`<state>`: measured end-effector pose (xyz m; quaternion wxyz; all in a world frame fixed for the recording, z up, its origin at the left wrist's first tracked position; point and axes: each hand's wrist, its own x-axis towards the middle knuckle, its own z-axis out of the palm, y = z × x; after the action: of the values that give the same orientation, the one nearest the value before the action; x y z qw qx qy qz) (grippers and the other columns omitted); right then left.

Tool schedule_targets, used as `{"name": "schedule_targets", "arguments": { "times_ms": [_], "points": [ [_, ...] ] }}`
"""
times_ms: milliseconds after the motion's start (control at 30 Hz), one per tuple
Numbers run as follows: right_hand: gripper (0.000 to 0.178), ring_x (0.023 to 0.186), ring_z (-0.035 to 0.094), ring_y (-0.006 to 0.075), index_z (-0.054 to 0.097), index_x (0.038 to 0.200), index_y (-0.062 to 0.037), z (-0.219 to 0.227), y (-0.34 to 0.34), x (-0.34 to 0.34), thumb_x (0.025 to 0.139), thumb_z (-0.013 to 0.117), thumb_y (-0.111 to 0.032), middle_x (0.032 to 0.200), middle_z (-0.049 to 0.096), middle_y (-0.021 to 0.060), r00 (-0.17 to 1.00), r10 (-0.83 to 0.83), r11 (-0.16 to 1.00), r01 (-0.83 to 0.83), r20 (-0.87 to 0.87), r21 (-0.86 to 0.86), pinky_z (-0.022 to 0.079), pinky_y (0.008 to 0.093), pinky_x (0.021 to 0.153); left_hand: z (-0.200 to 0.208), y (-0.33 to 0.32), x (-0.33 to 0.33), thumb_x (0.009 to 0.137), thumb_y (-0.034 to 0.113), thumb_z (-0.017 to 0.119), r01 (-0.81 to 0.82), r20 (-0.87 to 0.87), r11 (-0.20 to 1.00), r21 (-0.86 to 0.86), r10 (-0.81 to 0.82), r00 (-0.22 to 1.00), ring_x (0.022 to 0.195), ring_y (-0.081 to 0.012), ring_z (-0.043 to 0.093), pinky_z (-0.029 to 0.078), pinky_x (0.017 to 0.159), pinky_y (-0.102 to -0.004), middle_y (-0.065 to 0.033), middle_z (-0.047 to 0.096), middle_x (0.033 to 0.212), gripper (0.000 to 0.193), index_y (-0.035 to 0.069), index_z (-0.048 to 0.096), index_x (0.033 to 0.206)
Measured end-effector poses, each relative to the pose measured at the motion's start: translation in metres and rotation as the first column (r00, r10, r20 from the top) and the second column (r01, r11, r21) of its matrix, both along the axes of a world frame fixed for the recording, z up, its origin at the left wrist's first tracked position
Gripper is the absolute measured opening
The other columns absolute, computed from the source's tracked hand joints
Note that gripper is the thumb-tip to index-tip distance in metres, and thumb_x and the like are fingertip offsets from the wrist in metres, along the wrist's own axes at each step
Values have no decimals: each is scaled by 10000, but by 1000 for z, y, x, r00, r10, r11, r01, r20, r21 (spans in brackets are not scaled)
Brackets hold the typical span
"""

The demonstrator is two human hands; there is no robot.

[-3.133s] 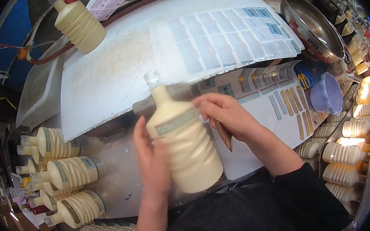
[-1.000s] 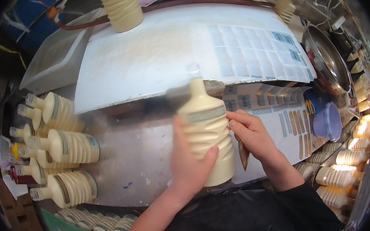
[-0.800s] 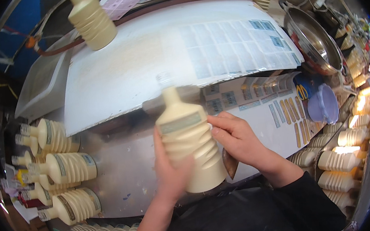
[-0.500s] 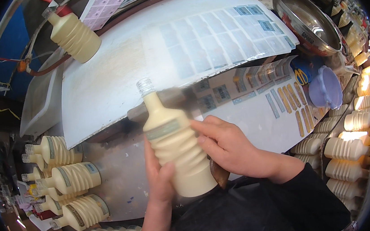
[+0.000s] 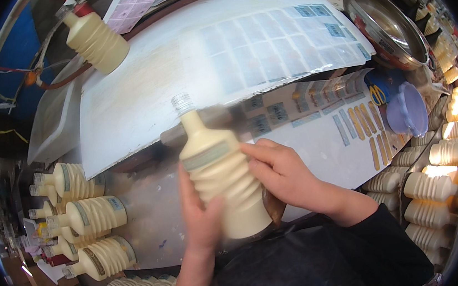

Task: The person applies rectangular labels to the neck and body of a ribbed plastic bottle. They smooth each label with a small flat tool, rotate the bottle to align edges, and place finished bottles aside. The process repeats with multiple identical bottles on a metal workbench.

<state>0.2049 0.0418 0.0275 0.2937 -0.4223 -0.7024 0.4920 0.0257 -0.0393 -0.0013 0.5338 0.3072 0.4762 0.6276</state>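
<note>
The bottle (image 5: 235,201), cream and ribbed, is over the near edge of the worktop (image 5: 150,218), its clear neck tilted away to the left; whether its base rests on anything cannot be told. A label (image 5: 207,156) bands its shoulder. The left hand (image 5: 203,224), slightly blurred, holds the bottle's left side in a wide grip, thumb across the front. The right hand (image 5: 280,174) has thumb and forefinger at the right end of the label, and is curled round a brown tool (image 5: 274,208), whose pointed end juts below the palm beside the bottle.

A white board (image 5: 140,96) covers the worktop's far part, with a label sheet (image 5: 258,50) toward its right edge. Gold strips (image 5: 356,123) and blue strips (image 5: 341,130) lie near the worktop's right edge, just beside a purple bucket (image 5: 407,110). A pan (image 5: 395,25) leans by the board's far right corner. More bottles (image 5: 96,214) lie along the worktop's left edge.
</note>
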Motion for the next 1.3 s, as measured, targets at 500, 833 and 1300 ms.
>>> {"name": "schedule_targets", "arguments": {
  "times_ms": [500, 833, 1300],
  "points": [
    [310, 786, 486, 29, 570, 1300, -35, 0, 42, -12, 1037, 574, -198, 907, 560, -53, 974, 5, 946, -78, -228, -315, 418, 205, 715, 11, 24, -23, 1116, 242, 441, -182, -168, 982, -56, 171, 971, 1095, -126, 583, 481, 976, -318, -70, 620, 1213, 360, 16, 532, 1380],
    [291, 839, 580, 36, 561, 1229, -18, -6, 44, -20, 1045, 629, -233, 939, 633, 0, 973, -45, 915, -51, -225, -401, 487, 214, 755, 0, 33, -15, 1045, 146, 597, -221, 104, 973, -59, 226, 968, 1102, -137, 577, 476, 986, -301, -86, 618, 1218, 279, 3, 561, 1281],
    [228, 798, 576, 25, 571, 1183, -15, -8, 42, -24, 1027, 640, -166, 901, 637, -3, 978, -74, 924, -6, -193, -382, 478, 196, 715, -6, 36, -12, 1064, 130, 565, -269, 85, 963, -29, 270, 959, 1025, -169, 672, 594, 902, -333, -118, 658, 1160, 212, 11, 556, 1239]
  ]
}}
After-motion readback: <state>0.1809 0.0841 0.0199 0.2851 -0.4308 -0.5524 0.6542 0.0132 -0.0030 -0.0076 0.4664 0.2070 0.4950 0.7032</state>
